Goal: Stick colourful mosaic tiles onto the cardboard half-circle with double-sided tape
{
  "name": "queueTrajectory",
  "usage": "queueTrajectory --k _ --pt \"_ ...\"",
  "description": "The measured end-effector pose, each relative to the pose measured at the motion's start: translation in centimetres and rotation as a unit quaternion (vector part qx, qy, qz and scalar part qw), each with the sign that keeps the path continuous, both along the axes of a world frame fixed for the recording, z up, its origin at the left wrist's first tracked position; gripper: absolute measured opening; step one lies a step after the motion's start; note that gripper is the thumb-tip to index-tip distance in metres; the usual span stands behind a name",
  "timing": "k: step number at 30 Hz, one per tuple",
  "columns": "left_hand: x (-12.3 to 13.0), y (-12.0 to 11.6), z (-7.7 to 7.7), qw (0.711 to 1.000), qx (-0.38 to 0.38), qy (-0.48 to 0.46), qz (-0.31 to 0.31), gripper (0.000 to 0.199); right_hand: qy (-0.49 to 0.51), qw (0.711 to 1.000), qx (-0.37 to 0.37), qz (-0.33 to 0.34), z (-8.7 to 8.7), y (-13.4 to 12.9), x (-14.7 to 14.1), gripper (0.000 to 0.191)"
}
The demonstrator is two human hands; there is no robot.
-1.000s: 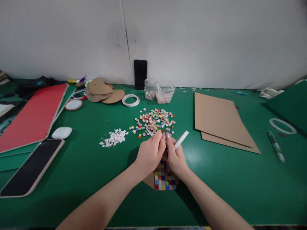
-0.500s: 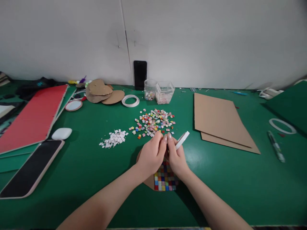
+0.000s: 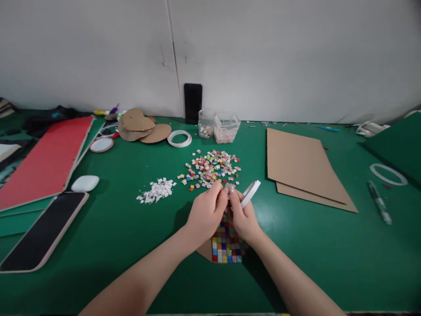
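Both hands meet over a cardboard piece (image 3: 204, 251) covered partly with rows of small colored mosaic tiles (image 3: 226, 252). In my right hand (image 3: 244, 216) is a narrow roll of white tape (image 3: 251, 194), standing on edge and poking out past the fingers. My left hand (image 3: 205, 211) is closed, its thumb and fingertips pinched against the right fingertips. Whatever sits between those left fingers is too small and hidden to name. Just beyond the hands lies a loose heap of mixed colored tiles (image 3: 212, 167). White paper bits (image 3: 157, 191) form a pile to the left.
Behind the tiles stand a clear cup (image 3: 207, 118), a clear square container (image 3: 226, 131) and an upright phone (image 3: 193, 103). Cardboard sheets (image 3: 297, 162) and a pen (image 3: 379, 202) lie right. At left are another phone (image 3: 44, 232), a white case (image 3: 85, 183) and a red board (image 3: 49, 160).
The tape roll has tipped slightly, showing more of its ring. Both hands stay pinched together in nearly the same place.
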State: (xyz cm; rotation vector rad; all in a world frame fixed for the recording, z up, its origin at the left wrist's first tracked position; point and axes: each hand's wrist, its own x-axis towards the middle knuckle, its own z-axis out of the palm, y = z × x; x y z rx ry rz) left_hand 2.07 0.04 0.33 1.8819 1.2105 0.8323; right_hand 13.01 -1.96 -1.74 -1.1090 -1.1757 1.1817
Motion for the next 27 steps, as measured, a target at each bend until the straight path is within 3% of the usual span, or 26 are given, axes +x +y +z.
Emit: queueTrajectory --k 6,13,21,27 --pt "-0.2 0.7 0.1 0.995 -0.026 -0.100 0.007 0.027 0.069 0.996 -0.039 0.037 0.1 -0.3 -0.6 0.041" --pt "-0.7 0.9 0.7 0.991 -0.063 -0.062 -0.097 0.024 0.108 0.990 -0.093 0.016 0.3 -0.1 -0.2 0.043" --pt "-0.8 1.2 0.3 0.997 -0.021 0.011 -0.073 0.027 0.149 0.980 -0.124 0.030 -0.1 0.1 -0.8 0.043" --pt "-0.9 1.6 -0.1 0.997 -0.027 -0.002 -0.066 0.031 0.168 0.976 -0.133 0.040 -0.3 0.3 -0.7 0.042"
